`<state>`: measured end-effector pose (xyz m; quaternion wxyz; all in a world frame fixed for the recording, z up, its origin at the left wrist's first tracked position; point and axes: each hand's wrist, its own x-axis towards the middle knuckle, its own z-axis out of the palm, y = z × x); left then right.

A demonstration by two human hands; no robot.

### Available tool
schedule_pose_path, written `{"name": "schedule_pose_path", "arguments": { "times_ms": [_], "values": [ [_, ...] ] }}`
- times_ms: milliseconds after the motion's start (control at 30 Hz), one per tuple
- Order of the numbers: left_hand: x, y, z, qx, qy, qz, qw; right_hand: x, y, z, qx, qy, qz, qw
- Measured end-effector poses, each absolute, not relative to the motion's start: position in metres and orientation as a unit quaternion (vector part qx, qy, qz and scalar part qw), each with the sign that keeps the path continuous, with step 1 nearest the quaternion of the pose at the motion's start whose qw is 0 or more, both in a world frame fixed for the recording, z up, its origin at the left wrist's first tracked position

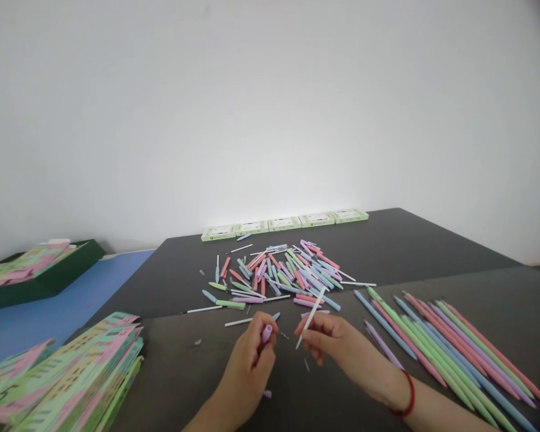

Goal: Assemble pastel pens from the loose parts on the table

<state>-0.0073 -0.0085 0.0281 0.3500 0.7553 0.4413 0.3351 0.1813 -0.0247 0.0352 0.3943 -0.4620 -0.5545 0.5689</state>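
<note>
Both hands are busy here, low over the worktop (175, 372) — left hand (254, 354) curled round a purple barrel (266, 334), thumb and fingers closed on it, one end showing at the top of the grip; right hand (328, 339) pinching a slim white refill (311, 317) between thumb and fingers. With twelve straight ahead of the person, the barrel sits near the middle and the refill at its two o'clock, the pair near but apart. This looks like the fitting step, refill into barrel, with the insertion not yet made; the next move calls for lining up the two axes and bringing the refill's end to the barrel's mouth. The refill slants, long axis from one o'clock down to seven, its lower end towards seven. The barrel's visible end faces roughly twelve to one; the fingers hide too much to tell its full axis. Out at twelve lies a jumble of loose pen parts (315, 279), and at three to four a row of pens (465, 349), each running from about ten to four.
</note>
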Motion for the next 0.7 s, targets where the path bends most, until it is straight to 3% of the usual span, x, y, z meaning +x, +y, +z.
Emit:
{"name": "schedule_pose_path", "arguments": {
  "times_ms": [100,433,700],
  "values": [
    [-0.001,-0.012,0.027,0.782,0.412,0.272,0.380,0.173,-0.027,0.028,-0.437,-0.520,0.582,0.447],
    [-0.003,-0.006,0.017,0.809,0.401,0.253,0.348,0.181,-0.027,0.033,-0.477,-0.550,0.520,0.446],
    [-0.008,-0.007,0.019,0.822,0.319,0.309,0.357,0.177,-0.057,0.071,-0.398,-0.726,0.324,0.458]
  ]
}}
